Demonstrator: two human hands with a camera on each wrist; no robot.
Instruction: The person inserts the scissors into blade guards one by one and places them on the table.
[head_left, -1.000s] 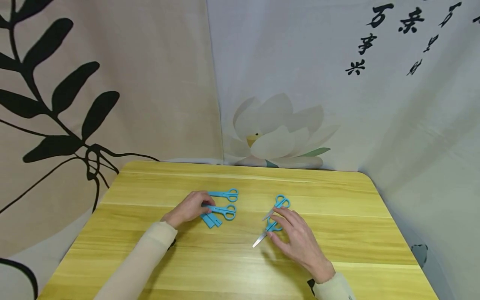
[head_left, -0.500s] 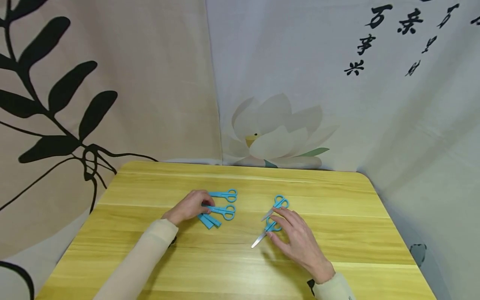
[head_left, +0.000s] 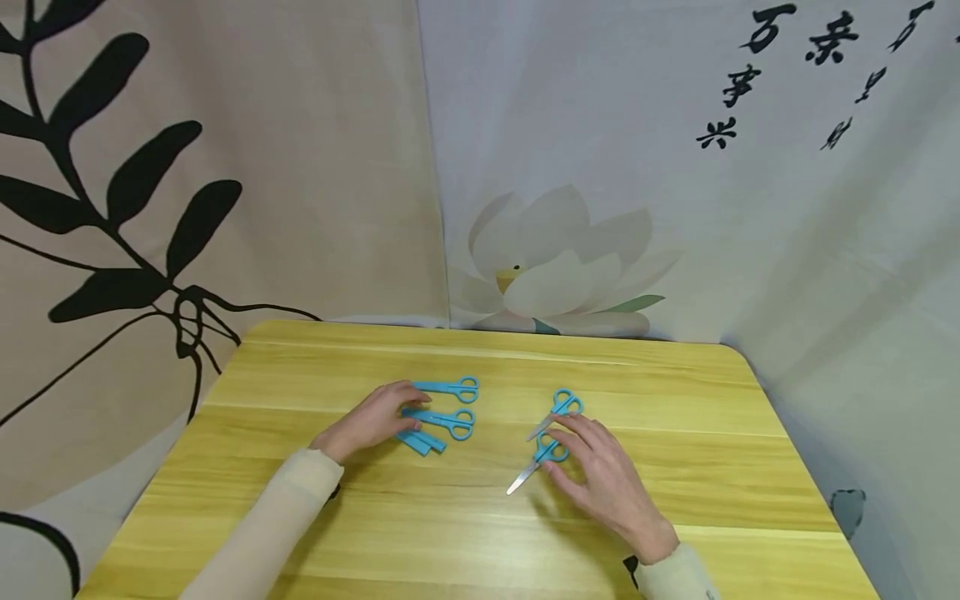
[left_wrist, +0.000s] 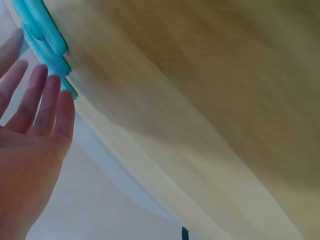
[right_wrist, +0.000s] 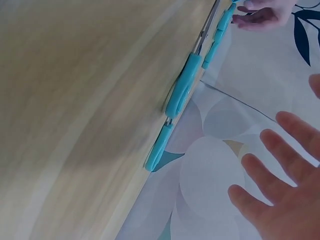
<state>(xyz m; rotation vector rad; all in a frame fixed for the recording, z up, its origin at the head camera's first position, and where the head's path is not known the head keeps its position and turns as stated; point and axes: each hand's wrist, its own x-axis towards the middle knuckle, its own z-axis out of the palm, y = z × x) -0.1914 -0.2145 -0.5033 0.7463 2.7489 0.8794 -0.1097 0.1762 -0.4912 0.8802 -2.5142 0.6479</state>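
Observation:
Two blue-handled scissors with blue blade covers, the far pair and the near pair, lie on the left. Beside them are two loose blue blade covers. My left hand is beside the near covered pair, fingers loose and slightly bent, partly hiding the covers; in the left wrist view its fingertips reach close to the blue pieces. To the right lie two scissors with bare metal blades, one farther and one nearer. Over their handles my right hand is spread, holding nothing.
Everything lies on a wood-grain table with rounded far corners. Behind it hangs a pale cloth backdrop with printed black leaves, a lotus and dark characters.
My left hand has drawn back a little to the left, its fingers loosening from the near covered scissors. My right hand has moved slightly right, away from the nearer bare scissors.

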